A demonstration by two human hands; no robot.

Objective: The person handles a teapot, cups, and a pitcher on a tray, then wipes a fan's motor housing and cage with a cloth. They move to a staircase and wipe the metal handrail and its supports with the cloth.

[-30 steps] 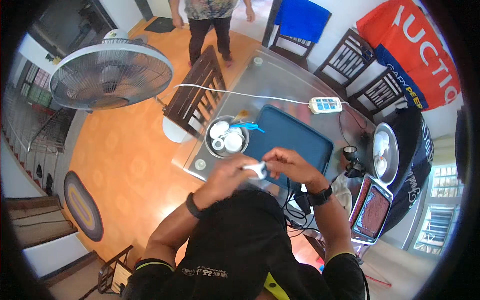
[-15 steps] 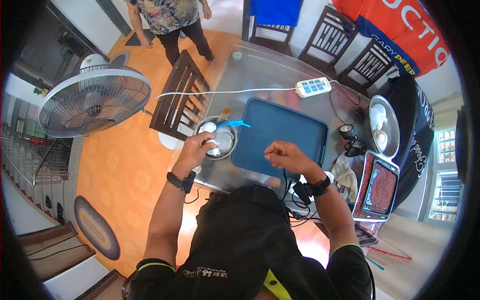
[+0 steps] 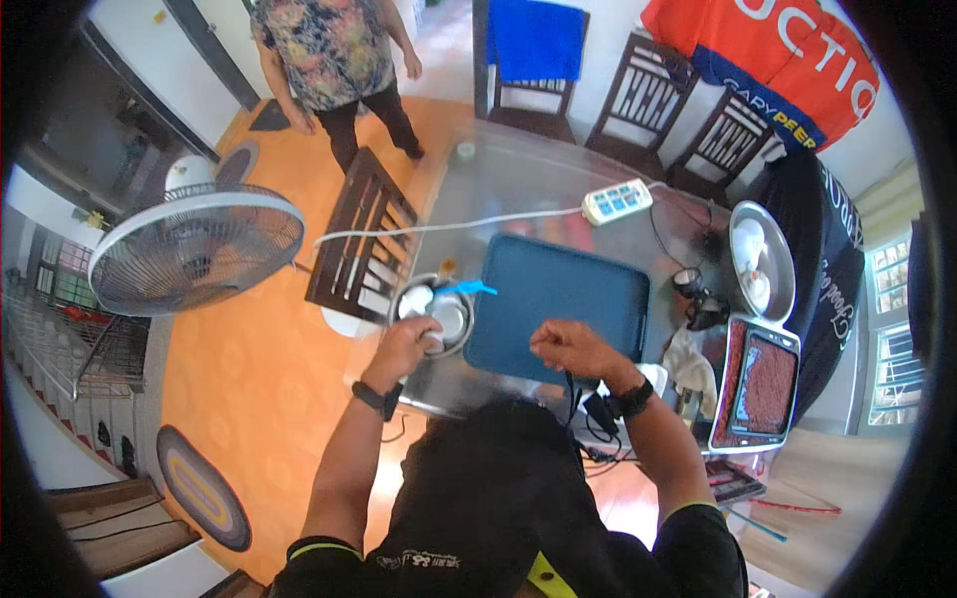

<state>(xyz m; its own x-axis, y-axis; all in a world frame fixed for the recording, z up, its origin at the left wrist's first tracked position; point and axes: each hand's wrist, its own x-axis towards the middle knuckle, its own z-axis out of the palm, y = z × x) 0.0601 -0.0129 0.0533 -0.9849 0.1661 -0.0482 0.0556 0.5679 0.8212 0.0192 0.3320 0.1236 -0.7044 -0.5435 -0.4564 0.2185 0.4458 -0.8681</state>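
Observation:
My left hand (image 3: 407, 349) is at the near left rim of a round metal bowl (image 3: 471, 334). Its fingers are closed beside a small white object (image 3: 434, 342), and what they grip is too small to name. White rounded items (image 3: 415, 300) and a bright blue strip-like thing (image 3: 467, 288) are in the bowl or on its rim. Over the near part of a dark blue rectangular tray (image 3: 563, 289), my right hand (image 3: 576, 351) has curled fingers pressed together. Whatever may be inside them is hidden. The visible tray surface carries nothing.
A white power strip (image 3: 617, 202) trails its cord across the metal table. At right are a large metal basin (image 3: 740, 214), a black headlamp-like item (image 3: 706, 311), a cloth (image 3: 688, 364) and a tray of reddish-brown grains (image 3: 768, 384). A fan (image 3: 199, 254), chair (image 3: 361, 239) and person (image 3: 334, 60) are leftward.
The scene has shifted down in the picture, showing more of the other person. My left hand has drawn slightly toward the bowl's near rim. My right hand stays curled, by the tray's near side.

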